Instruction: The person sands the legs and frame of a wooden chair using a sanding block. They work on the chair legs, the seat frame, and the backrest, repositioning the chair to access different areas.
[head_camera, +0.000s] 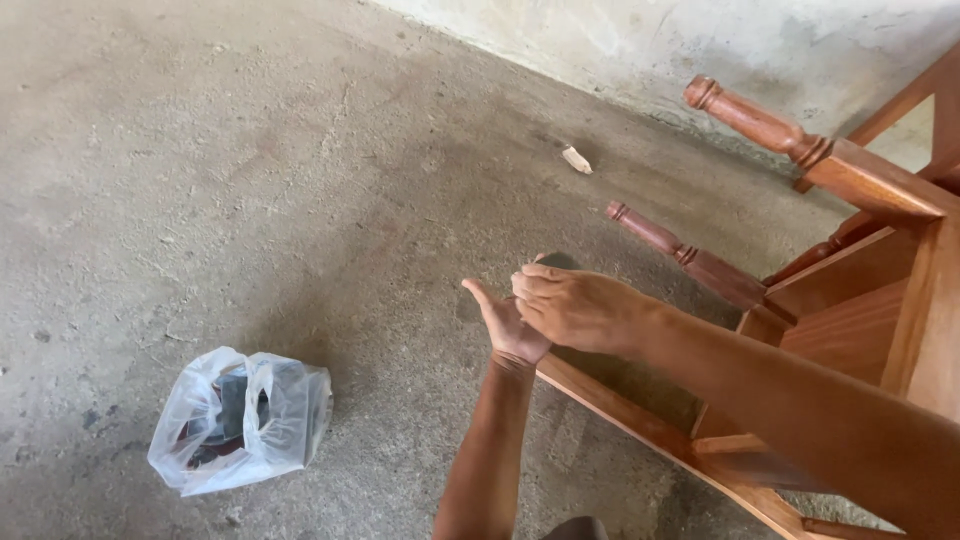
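Your left hand (508, 322) is spread, thumb out; your right hand (575, 305) lies curled over it, pinching something dark, unclear what. Both hover at the overturned chair (850, 300). Bag (240, 418) lies left on floor (250, 170).

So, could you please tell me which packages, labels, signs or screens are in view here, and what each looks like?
Plastic bag: on the concrete floor, lower left, left of the hands; clear whitish, crumpled, with dark and reddish items inside.
No labels, signs or screens in view.
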